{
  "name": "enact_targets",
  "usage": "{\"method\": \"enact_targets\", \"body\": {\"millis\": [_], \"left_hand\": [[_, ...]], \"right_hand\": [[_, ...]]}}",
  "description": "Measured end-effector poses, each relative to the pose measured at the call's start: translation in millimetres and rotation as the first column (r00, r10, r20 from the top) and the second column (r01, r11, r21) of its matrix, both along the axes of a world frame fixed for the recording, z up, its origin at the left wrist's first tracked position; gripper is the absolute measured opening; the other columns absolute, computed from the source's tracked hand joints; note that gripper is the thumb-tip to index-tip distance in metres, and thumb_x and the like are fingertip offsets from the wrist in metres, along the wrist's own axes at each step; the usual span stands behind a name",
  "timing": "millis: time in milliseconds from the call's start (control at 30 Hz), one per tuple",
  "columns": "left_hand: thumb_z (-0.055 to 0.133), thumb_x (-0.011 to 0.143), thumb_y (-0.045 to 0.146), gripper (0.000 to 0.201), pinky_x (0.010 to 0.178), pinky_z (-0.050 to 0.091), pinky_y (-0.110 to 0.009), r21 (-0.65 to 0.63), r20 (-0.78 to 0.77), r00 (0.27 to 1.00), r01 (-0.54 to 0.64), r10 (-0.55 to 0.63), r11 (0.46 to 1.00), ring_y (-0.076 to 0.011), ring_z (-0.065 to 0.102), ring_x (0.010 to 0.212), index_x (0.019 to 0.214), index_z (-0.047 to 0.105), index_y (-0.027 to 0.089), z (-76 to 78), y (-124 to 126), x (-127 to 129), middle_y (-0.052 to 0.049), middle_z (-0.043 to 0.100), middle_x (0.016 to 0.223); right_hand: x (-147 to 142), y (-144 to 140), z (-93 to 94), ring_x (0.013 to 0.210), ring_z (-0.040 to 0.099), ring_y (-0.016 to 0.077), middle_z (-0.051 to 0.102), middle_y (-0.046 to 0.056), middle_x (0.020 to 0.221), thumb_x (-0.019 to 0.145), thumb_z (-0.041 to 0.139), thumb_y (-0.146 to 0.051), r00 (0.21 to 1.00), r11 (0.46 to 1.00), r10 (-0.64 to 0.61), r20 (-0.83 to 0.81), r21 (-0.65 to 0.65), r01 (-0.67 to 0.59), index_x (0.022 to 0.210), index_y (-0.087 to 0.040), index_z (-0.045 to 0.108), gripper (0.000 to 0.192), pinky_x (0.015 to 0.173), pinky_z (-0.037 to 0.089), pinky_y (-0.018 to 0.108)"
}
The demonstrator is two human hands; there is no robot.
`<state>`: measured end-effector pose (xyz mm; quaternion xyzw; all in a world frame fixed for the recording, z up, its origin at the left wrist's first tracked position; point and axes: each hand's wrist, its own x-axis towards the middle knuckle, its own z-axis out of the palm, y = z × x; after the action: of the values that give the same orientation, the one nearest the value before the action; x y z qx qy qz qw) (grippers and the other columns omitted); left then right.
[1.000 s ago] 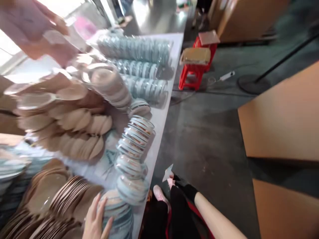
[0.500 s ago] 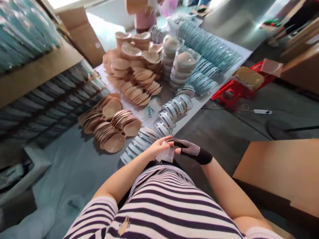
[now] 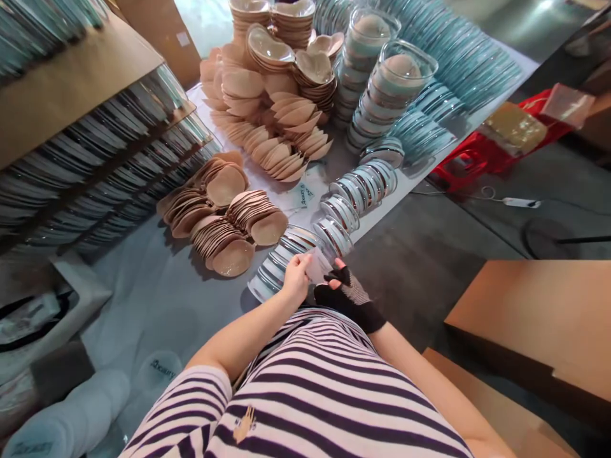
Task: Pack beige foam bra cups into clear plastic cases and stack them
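Observation:
A small thin whitish sheet [image 3: 319, 266], partly see-through, is between my two hands in front of my waist. My bare left hand [image 3: 296, 278] pinches its left edge between thumb and fingers. The fingers of my right hand [image 3: 347, 287], in a black dotted fingerless glove, curl at the sheet's right edge. Just beyond the hands lies a row of round, flat clear-and-white packs [image 3: 338, 222], standing on edge. To the left are stacks of beige cup-shaped pads [image 3: 232, 256]. The print on the sheet, if any, cannot be read.
More beige pads [image 3: 277, 152] are heaped on the white table [image 3: 370, 224], beside tall stacks of clear domed packs [image 3: 389, 95]. Packed shelves [image 3: 81, 76] stand left. Cardboard boxes [image 3: 529, 312] and a red stool [image 3: 470, 159] are at right. Round white discs [image 3: 90, 407] lie lower left.
My hands have moved slightly apart, and the left has gone from stretched fingers to a pinch on the sheet. The sheet is raised and tilted. The view has shifted closer to the table.

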<state>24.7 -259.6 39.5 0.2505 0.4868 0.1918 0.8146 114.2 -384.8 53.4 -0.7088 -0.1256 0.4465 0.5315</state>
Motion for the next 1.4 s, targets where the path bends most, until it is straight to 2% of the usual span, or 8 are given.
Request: {"method": "enact_targets", "body": {"millis": [67,133,233,333,433,667,1000,1400], "left_hand": [[0.085,0.061,0.058,0.052,0.07,0.052,-0.029,0.088,0.018,0.994,0.106,-0.108,0.99,-0.0142,0.062,0.067,0.08,0.055,0.02,-3.4,-2.2,0.1,0.003,0.063,0.071],[0.075,0.075,0.058,0.043,0.078,0.054,-0.034,0.305,-0.037,0.946,0.316,-0.321,0.898,-0.0181,0.065,0.077,0.087,0.06,0.02,-3.5,8.4,-7.2,-0.001,0.067,0.081],[0.063,0.09,0.042,0.023,0.1,0.049,-0.042,0.687,-0.399,0.822,0.562,-0.407,0.461,-0.0241,0.064,0.104,0.097,0.067,0.021,-3.9,48.8,-25.3,-0.008,0.071,0.104],[0.058,0.092,0.026,0.02,0.11,0.043,-0.045,0.693,-0.688,0.659,0.721,-0.303,-0.003,-0.0271,0.06,0.119,0.108,0.069,0.021,-10.2,88.3,-37.9,-0.012,0.07,0.118],[0.054,0.094,0.022,0.036,0.111,0.042,-0.047,0.598,-0.799,0.549,0.769,-0.245,-0.228,-0.0292,0.055,0.131,0.128,0.065,0.023,-18.7,98.7,-40.4,-0.013,0.062,0.141],[0.062,0.091,0.032,0.056,0.112,0.038,-0.049,0.535,-0.845,0.52,0.804,-0.128,-0.261,-0.034,0.048,0.138,0.144,0.053,0.019,-18.0,92.9,-31.7,-0.018,0.048,0.153],[0.055,0.095,0.027,0.028,0.103,0.045,-0.041,0.543,-0.838,0.492,0.715,-0.235,-0.44,-0.0275,0.058,0.112,0.119,0.067,0.022,-13.3,136.4,4.7,-0.012,0.066,0.116],[0.072,0.088,0.043,0.026,0.101,0.041,-0.046,0.491,-0.871,0.425,0.745,-0.246,-0.451,-0.0315,0.058,0.113,0.1,0.068,0.02,-22.0,114.6,11.6,-0.011,0.07,0.106]], "right_hand": [[-11.6,7.1,-5.0,0.093,0.068,0.0285,0.074,0.012,0.107,0.068,0.071,-0.056,0.997,0.994,0.023,0.071,-0.112,-0.015,0.116,-0.017,0.067,0.062,0.086,0.056,0.045],[-14.8,11.7,-3.8,0.081,0.066,0.026,0.074,0.01,0.089,0.073,0.066,-0.053,0.981,0.982,0.007,0.192,-0.186,0.03,0.094,-0.018,0.07,0.041,0.076,0.056,0.039],[-9.3,10.5,-1.6,0.072,0.063,0.0227,0.072,0.008,0.079,0.081,0.06,-0.054,0.918,0.975,-0.027,0.395,-0.193,0.112,0.082,-0.02,0.067,0.035,0.07,0.053,0.035],[-2.8,3.5,-7.1,0.074,0.064,0.023,0.072,0.008,0.081,0.087,0.054,-0.054,0.837,0.975,0.043,0.545,-0.207,0.084,0.084,-0.02,0.069,0.037,0.075,0.053,0.036],[-0.9,-1.1,-15.0,0.083,0.067,0.0252,0.074,0.009,0.089,0.089,0.052,-0.048,0.764,0.968,0.127,0.633,-0.248,0.045,0.09,-0.021,0.072,0.034,0.082,0.053,0.038],[-1.0,5.6,-18.7,0.088,0.069,0.0259,0.076,0.01,0.093,0.085,0.051,-0.035,0.733,0.953,0.182,0.655,-0.3,0.032,0.093,-0.021,0.073,0.027,0.085,0.055,0.039],[3.2,11.9,-30.2,0.087,0.069,0.0257,0.076,0.01,0.093,0.087,0.048,-0.039,0.719,0.961,0.17,0.674,-0.273,0.029,0.093,-0.02,0.072,0.031,0.082,0.054,0.037],[15.5,37.3,-19.6,0.093,0.069,0.0263,0.076,0.013,0.1,0.087,0.051,-0.03,0.667,0.943,0.215,0.713,-0.329,0.048,0.103,-0.015,0.074,0.032,0.085,0.053,0.035]]}}
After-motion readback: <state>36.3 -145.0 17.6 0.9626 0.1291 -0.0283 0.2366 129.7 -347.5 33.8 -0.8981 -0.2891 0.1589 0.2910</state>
